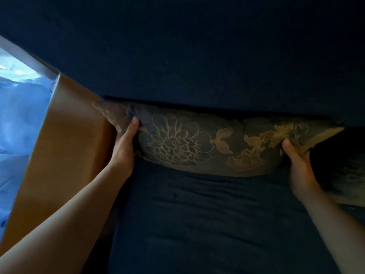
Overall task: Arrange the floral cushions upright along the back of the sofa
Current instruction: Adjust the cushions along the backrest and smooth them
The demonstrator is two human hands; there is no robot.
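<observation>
A dark grey cushion with gold flowers [207, 143] stands on its long edge where the dark blue seat [197, 224] meets the sofa back [197, 56]. It leans against the back. My left hand [124, 143] grips its left end, thumb on the front face. Its right end is pinched by my right hand [298, 167], thumb on top. The fingers of both hands are hidden behind the cushion.
A tan leather armrest [65, 147] rises at the left, touching the cushion's left corner. Beyond it is a bright window area [17, 107]. A second floral cushion [347, 175] lies in shadow on the seat at the far right.
</observation>
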